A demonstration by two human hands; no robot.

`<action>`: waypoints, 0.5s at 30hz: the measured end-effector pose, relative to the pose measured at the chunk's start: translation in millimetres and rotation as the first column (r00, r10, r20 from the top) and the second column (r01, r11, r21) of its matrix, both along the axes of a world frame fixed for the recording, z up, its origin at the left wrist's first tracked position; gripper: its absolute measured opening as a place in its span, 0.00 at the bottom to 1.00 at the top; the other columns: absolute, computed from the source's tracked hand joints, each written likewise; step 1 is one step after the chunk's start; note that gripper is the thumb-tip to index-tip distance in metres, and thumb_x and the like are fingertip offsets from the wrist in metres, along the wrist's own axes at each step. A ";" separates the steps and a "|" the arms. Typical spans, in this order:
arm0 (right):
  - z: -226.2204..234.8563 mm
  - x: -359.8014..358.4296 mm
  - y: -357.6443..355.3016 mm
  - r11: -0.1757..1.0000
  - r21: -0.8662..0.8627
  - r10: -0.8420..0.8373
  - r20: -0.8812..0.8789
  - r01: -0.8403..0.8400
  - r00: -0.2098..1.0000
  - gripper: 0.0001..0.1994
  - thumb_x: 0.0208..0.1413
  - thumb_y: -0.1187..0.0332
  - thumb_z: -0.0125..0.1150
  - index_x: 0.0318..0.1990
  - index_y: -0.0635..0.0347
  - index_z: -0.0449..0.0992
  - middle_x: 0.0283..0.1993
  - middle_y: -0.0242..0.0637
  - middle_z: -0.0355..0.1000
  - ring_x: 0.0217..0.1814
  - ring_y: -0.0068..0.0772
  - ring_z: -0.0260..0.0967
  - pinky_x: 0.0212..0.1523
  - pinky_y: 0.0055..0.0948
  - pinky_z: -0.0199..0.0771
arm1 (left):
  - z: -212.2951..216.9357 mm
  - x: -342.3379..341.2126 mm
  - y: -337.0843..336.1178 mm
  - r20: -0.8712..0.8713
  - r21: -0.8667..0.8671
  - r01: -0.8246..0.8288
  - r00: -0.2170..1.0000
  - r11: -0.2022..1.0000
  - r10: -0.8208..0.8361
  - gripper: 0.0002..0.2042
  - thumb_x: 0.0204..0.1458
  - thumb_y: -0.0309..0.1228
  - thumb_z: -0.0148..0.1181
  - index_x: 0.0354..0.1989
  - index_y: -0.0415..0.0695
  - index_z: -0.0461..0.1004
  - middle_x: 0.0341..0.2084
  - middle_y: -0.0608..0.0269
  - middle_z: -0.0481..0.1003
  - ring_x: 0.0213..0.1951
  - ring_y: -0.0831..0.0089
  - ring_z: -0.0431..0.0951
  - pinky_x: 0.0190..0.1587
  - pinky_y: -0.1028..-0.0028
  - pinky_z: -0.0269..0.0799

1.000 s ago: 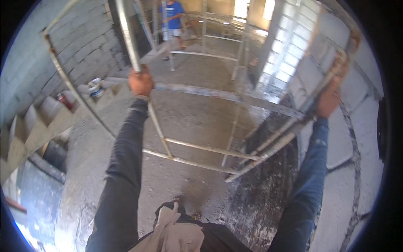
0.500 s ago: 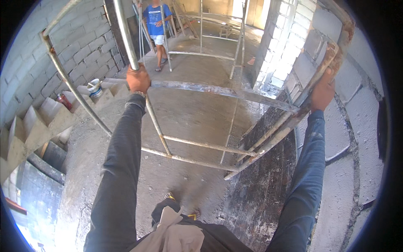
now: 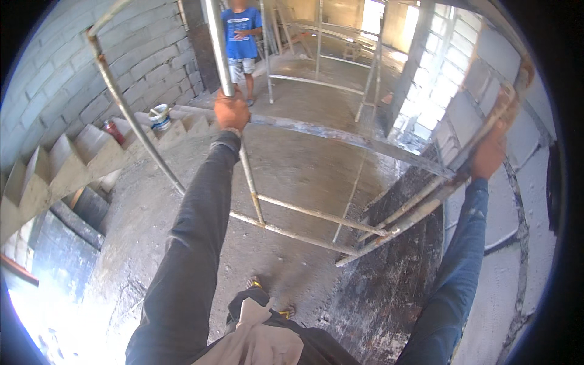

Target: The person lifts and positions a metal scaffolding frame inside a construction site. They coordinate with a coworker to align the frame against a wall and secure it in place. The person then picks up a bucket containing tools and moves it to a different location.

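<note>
One metal frame (image 3: 295, 234), a grip on each side

Your left hand (image 3: 232, 112) has its fingers clamped around the frame's upright pole (image 3: 218, 52); your right hand (image 3: 488, 155), slightly blurred, appears closed on the rusty tube (image 3: 507, 100), though some fingers are hidden. The frame stretches crosswise ahead of you, between and below your hands; both touch it, so neither is nearer. The pole's long axis stands steep, its top leaning left, while the tube slants down and inward toward the lower bars. A flat crossbar (image 3: 340, 135) slopes down rightward between them.

Both your arms extend well forward, the left almost straight, the right alongside the block wall (image 3: 499, 267). Under the frame's right side lies a dark board (image 3: 389, 280) on the concrete floor (image 3: 304, 264). Leftward, steps (image 3: 55, 176) bear a white bucket (image 3: 160, 120) and a red container (image 3: 113, 132). Beyond, a person in a blue shirt (image 3: 241, 36) stands near another frame (image 3: 316, 83).
</note>
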State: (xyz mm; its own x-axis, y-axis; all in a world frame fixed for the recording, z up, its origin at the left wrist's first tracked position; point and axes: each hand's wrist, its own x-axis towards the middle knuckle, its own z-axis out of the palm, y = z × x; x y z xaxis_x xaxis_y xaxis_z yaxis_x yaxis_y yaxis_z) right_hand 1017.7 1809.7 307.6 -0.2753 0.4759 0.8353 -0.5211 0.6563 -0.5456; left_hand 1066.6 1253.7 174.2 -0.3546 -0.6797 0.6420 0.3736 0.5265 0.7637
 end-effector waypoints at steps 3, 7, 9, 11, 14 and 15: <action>-10.7 -30.2 63.7 0.987 0.149 -0.073 0.031 0.067 0.997 0.36 0.58 0.38 0.45 0.46 0.71 0.74 0.41 0.51 0.75 0.42 0.43 0.71 0.46 0.37 0.69 | 16.2 5.5 37.7 0.130 0.063 -0.114 0.986 0.992 0.105 0.13 0.51 0.37 0.58 0.41 0.42 0.73 0.30 0.48 0.77 0.35 0.59 0.78 0.40 0.62 0.72; -1.2 -3.4 14.7 0.993 -0.060 0.104 0.102 -0.098 0.989 0.37 0.58 0.37 0.45 0.52 0.69 0.72 0.47 0.51 0.73 0.46 0.43 0.71 0.49 0.36 0.68 | 8.1 -1.0 18.2 0.106 -0.026 -0.180 0.978 0.983 0.182 0.13 0.51 0.34 0.56 0.43 0.41 0.72 0.34 0.42 0.76 0.41 0.45 0.77 0.43 0.58 0.71; 1.5 4.8 13.8 0.991 -0.076 0.118 0.098 -0.111 0.988 0.37 0.57 0.37 0.46 0.53 0.69 0.71 0.49 0.51 0.73 0.48 0.43 0.71 0.50 0.35 0.67 | 8.3 -3.5 26.1 0.101 0.002 -0.167 0.981 0.986 0.166 0.13 0.50 0.33 0.56 0.42 0.41 0.72 0.34 0.42 0.76 0.41 0.45 0.76 0.44 0.57 0.71; 4.3 5.6 2.6 0.975 -0.121 0.193 0.043 -0.186 0.980 0.37 0.57 0.38 0.47 0.53 0.70 0.70 0.49 0.51 0.72 0.49 0.43 0.70 0.51 0.35 0.66 | 3.1 -10.1 11.8 0.059 -0.024 -0.190 0.980 0.982 0.191 0.13 0.50 0.33 0.56 0.42 0.40 0.72 0.33 0.42 0.76 0.40 0.44 0.76 0.42 0.57 0.70; 3.3 5.7 2.6 0.991 -0.073 0.117 0.090 -0.110 0.989 0.36 0.58 0.39 0.48 0.53 0.71 0.71 0.49 0.52 0.72 0.49 0.43 0.70 0.52 0.35 0.65 | -3.0 -12.0 8.8 0.055 -0.014 -0.133 0.990 0.991 0.133 0.13 0.50 0.33 0.56 0.40 0.39 0.71 0.33 0.41 0.76 0.39 0.43 0.77 0.41 0.57 0.71; 2.9 5.2 2.9 0.987 -0.085 0.141 0.103 -0.133 0.985 0.36 0.58 0.39 0.48 0.53 0.71 0.71 0.49 0.52 0.72 0.49 0.44 0.69 0.52 0.35 0.65 | -3.2 -12.7 10.6 0.033 -0.027 -0.151 0.988 0.988 0.151 0.12 0.50 0.33 0.56 0.38 0.38 0.71 0.30 0.42 0.76 0.38 0.44 0.77 0.40 0.58 0.71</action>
